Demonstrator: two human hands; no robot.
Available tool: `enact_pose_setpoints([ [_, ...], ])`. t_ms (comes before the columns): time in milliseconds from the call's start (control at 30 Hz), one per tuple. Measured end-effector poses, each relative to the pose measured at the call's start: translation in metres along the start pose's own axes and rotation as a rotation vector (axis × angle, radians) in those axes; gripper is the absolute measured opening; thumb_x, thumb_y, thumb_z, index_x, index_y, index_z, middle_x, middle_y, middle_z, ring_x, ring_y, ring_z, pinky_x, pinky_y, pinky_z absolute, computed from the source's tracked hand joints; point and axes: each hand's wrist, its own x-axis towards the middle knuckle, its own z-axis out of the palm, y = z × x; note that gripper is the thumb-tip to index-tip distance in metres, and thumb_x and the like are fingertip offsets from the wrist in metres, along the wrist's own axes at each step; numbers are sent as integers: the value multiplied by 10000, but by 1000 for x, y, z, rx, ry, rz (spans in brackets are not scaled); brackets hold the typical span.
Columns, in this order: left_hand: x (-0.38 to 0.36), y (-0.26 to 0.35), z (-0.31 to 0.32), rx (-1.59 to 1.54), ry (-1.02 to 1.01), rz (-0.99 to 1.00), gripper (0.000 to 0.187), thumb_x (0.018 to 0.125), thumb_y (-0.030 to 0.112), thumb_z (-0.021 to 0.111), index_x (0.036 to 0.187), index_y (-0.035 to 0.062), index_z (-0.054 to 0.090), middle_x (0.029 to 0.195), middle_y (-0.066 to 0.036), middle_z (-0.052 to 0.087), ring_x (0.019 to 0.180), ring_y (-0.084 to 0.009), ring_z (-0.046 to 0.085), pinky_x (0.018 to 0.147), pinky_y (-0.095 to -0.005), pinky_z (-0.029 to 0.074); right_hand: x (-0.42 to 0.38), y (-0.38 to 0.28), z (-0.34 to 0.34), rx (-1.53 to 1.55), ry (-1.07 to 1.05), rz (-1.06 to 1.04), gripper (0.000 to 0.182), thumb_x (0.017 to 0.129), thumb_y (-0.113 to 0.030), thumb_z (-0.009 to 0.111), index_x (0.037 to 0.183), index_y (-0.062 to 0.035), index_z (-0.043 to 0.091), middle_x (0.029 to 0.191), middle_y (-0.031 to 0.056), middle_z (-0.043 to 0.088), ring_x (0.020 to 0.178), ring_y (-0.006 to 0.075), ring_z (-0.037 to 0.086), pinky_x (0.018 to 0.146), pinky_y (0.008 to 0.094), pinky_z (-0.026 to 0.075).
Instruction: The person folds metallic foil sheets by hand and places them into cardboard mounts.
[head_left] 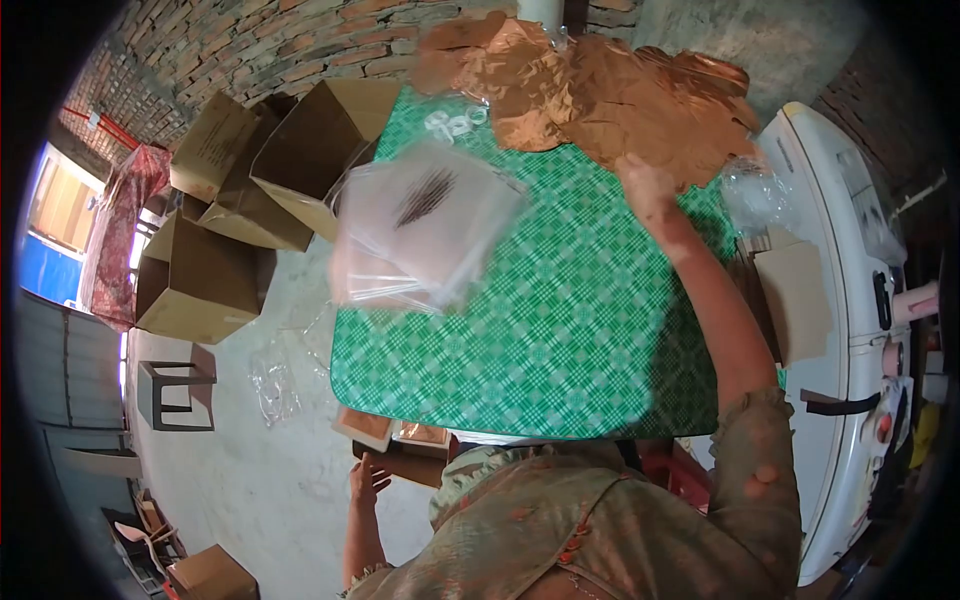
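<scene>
My right hand (650, 190) is stretched out at the near edge of a heap of thin, crinkled copper-brown sheets (610, 95) at the far end of the table. Its fingers blend into the brown, so their grip does not show. Low on the left, my left hand (368, 482) is beside an open brown box (405, 466) below the table edge, fingers apart and holding nothing. Shallow light-framed pieces (362, 428) rest at that box's top. A fanned stack of clear plastic sleeves (430, 225), with a dark streaked patch on top, lies on the table's left side.
A green checked cloth (540, 350) covers the table. White rings (455, 122) lie near its far left corner. Several open cardboard boxes (200, 285) and a dark stool (178, 395) stand on the left. A white refrigerator (840, 220) and crumpled clear plastic (757, 195) are on the right.
</scene>
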Motion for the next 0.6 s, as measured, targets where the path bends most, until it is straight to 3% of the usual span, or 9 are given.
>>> enact_pose_setpoints([
  [233,4,-15,11,54,-1,98,335,997,380,638,1104,62,630,958,-110,719,778,-227,719,655,-390,619,7,-9,-22,67,73,85,187,954,-173,643,812,-87,557,768,107,590,715,360,648,598,451,516],
  [333,4,-12,16,85,22,159,300,989,360,652,1090,77,640,903,-89,718,758,-205,710,645,-370,604,-8,-26,-46,125,301,-204,206,927,-175,702,801,-95,561,733,99,541,669,313,614,588,416,511],
  [433,14,-6,11,79,50,272,257,990,328,655,1076,86,667,895,-56,725,749,-154,704,635,-322,561,-44,-59,-66,285,75,-110,166,921,-221,704,856,-117,592,775,92,574,721,293,649,602,405,524],
  [533,70,11,-8,40,208,610,217,1017,275,635,1060,65,671,917,-57,723,728,-122,669,606,-282,512,-81,-97,-113,154,86,-250,158,883,-196,749,850,-132,608,809,74,600,703,243,654,580,375,513],
  [600,2,83,25,-107,208,670,230,1035,278,625,1049,51,664,897,-64,710,756,-127,667,651,-275,517,-101,-121,-150,225,104,-280,172,854,-168,775,849,-116,611,825,58,615,691,224,653,575,366,513],
])
